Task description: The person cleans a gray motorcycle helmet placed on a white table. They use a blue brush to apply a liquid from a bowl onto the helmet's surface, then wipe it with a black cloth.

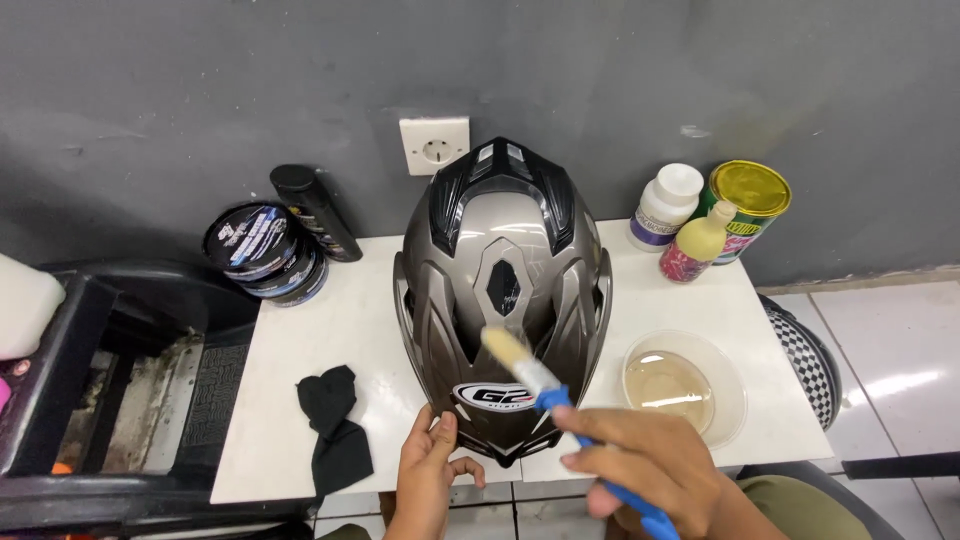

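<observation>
Two hands: I am working both at the near table edge.
Right hand (650,465): I am gripping a blue-handled paintbrush (545,385), its pale bristles touching the helmet.
Left hand (428,470): I am pressing open fingers against the rim of the glossy grey and black motorcycle helmet (500,290).
Helmet: sitting mid-way on the white table (370,320).
Around: clear bowl of yellowish liquid (685,388) lying right, crumpled black cloth (335,425) left.

Helmet (502,300) on table (300,330), cloth (335,425) left, bowl (685,385) right.
</observation>
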